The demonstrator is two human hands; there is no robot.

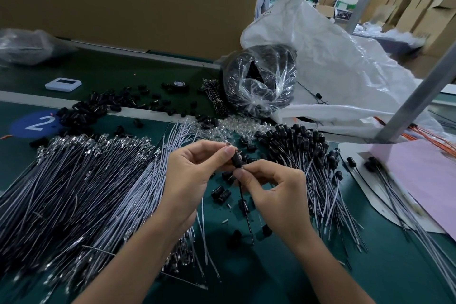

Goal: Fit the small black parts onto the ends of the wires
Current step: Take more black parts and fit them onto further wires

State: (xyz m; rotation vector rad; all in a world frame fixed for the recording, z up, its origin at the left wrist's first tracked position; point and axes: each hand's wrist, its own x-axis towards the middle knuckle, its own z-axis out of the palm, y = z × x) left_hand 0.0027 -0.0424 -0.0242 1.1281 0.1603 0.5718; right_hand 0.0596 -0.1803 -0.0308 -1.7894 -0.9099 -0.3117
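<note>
Up from the bottom edge come the left forearm (138, 254) and right forearm (328, 261), meeting over the green bench mat (370, 266). The left hand (195, 175) pinches a small black cylindrical part (236, 159) between thumb and fingertips, tilted so its lower end faces the other hand. The right hand (274, 187) pinches a thin dark wire (245, 207) just under that part, gripping close to the tip, likely so the wire won't buckle as it goes in. The rest of the wire dangles down to the mat. Whether it's fully seated, I can't tell; fingers hide the joint.

Look at the layout: bare wires (74, 192) fanned out left, finished wires with black caps (303, 155) heaped right, loose black parts (98, 106) scattered behind and a few just beneath the hands. It looks like supply on one side and output on the other, all within easy reach.
</note>
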